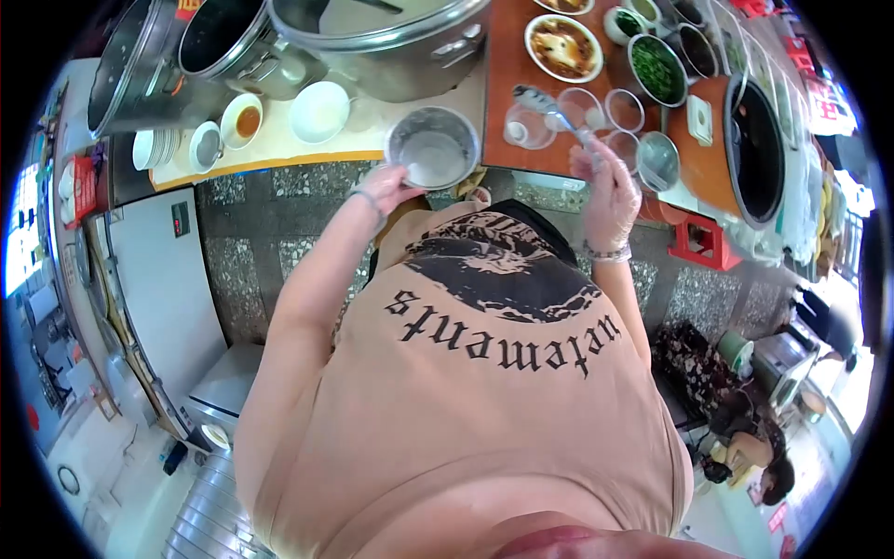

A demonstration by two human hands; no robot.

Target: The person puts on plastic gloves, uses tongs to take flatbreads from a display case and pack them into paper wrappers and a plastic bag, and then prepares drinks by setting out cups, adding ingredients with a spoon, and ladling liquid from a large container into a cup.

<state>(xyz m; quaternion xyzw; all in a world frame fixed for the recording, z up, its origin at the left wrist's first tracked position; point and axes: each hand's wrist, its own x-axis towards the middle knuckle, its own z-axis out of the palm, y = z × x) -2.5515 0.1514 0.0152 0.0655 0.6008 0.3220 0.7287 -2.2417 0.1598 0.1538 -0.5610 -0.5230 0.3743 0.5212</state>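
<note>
My left hand [388, 188], in a thin clear glove, grips the near rim of a metal bowl [433, 149]. The bowl hangs at the counter's front edge, with a whitish layer inside. Also gloved, my right hand [611, 186] closes on a spoon-like utensil [559, 116] with a pale handle and a grey head; its exact kind is unclear. That head is over a clear plastic cup [531, 130] on the brown tabletop [503, 74]. Close by stand another clear cup [625, 110] and a bowl of chopped greens [657, 70].
A large steel pot [382, 56] stands behind the metal bowl. Left of it are a white bowl [319, 112] and a small bowl of brown sauce [248, 121]. A plated dish [563, 47] lies at the back. A big dark-lined pot [756, 149] stands right. Another person [754, 447] is at lower right.
</note>
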